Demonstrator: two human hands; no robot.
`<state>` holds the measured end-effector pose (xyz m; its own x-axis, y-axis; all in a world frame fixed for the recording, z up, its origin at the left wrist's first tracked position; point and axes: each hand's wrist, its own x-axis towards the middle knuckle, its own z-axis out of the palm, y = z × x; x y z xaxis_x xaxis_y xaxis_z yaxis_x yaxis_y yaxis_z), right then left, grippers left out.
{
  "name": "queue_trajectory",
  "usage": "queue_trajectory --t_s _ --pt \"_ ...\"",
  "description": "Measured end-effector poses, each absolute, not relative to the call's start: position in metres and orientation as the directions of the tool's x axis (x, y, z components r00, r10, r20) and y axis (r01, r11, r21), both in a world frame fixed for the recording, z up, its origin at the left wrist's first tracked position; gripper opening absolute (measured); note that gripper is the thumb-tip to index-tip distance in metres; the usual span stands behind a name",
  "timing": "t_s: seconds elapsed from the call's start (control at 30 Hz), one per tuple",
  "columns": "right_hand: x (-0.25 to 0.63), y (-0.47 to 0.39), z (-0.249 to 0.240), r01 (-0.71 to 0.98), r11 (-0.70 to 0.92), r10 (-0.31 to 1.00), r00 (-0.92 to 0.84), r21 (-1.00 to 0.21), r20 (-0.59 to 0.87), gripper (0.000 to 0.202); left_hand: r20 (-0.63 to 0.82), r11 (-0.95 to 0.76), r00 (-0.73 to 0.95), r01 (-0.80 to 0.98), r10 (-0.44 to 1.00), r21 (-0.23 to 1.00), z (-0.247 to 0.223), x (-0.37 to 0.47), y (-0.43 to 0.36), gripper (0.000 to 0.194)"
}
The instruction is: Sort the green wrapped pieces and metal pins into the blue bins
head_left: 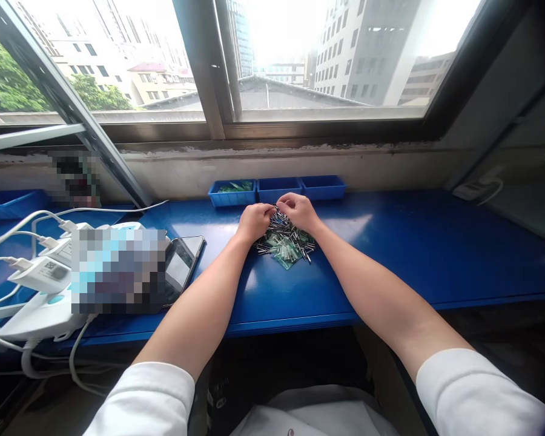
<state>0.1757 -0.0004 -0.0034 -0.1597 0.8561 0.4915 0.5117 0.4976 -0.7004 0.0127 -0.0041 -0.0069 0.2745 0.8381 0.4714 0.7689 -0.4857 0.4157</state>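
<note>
On the blue table lies a heap of thin dark and silver rod-like pieces mixed with green, board-like strips. My left hand is at the heap's left upper side, thumb and fingers pinched together. Just to its right, my right hand is bent over the top of the heap, its fingers closed too. The fingertips of both hands almost meet above the far edge of the heap. Whatever lies between them is too small to make out.
Behind the hands stand a blue bin with green strips, a middle blue bin and a right blue bin. At left are a phone, a white power strip with chargers and cables, and a metal shelf post.
</note>
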Motion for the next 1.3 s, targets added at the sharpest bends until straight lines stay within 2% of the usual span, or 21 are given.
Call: queue_trajectory --t_s 0.13,0.23,0.43,0.53,0.63,0.8,1.07,1.2,1.3 --pt "0.177 0.001 -0.003 0.338 0.499 0.866 -0.161 -0.798 0.473 0.023 0.473 -0.479 0.260 0.763 0.842 0.433 -0.009 0.012 -0.003 0.033" --pt "0.179 0.003 -0.003 0.296 0.462 0.887 -0.134 -0.836 0.442 0.024 0.495 -0.507 0.275 0.747 0.824 0.430 -0.010 0.014 -0.003 0.034" --pt "0.194 0.015 -0.002 0.524 0.362 0.865 0.120 -0.771 0.487 0.021 0.497 -0.395 0.138 0.797 0.856 0.458 -0.011 0.014 -0.001 0.055" --pt "0.207 0.021 -0.003 0.640 0.335 0.815 0.172 -0.691 0.554 0.026 0.465 -0.339 0.097 0.815 0.880 0.471 -0.013 0.011 0.002 0.054" --pt "0.215 0.026 -0.006 0.733 0.298 0.790 0.170 -0.611 0.589 0.040 0.428 -0.300 0.079 0.824 0.901 0.480 -0.015 0.009 0.004 0.052" --pt "0.220 0.033 -0.009 0.812 0.182 0.840 0.164 -0.554 0.517 0.055 0.389 -0.268 0.071 0.835 0.919 0.481 -0.019 0.009 0.007 0.049" --pt "0.223 0.036 -0.015 0.834 0.093 0.927 0.127 -0.544 0.352 0.077 0.318 -0.242 0.097 0.857 0.943 0.455 -0.017 0.011 0.003 0.048" --pt "0.214 0.030 -0.015 0.841 0.162 0.888 0.104 -0.516 0.449 0.068 0.311 -0.260 0.135 0.875 0.941 0.407 -0.016 0.011 0.002 0.049" --pt "0.201 0.024 -0.014 0.830 0.291 0.843 0.013 -0.476 0.538 0.049 0.317 -0.269 0.159 0.901 0.935 0.339 -0.015 0.011 0.001 0.051"
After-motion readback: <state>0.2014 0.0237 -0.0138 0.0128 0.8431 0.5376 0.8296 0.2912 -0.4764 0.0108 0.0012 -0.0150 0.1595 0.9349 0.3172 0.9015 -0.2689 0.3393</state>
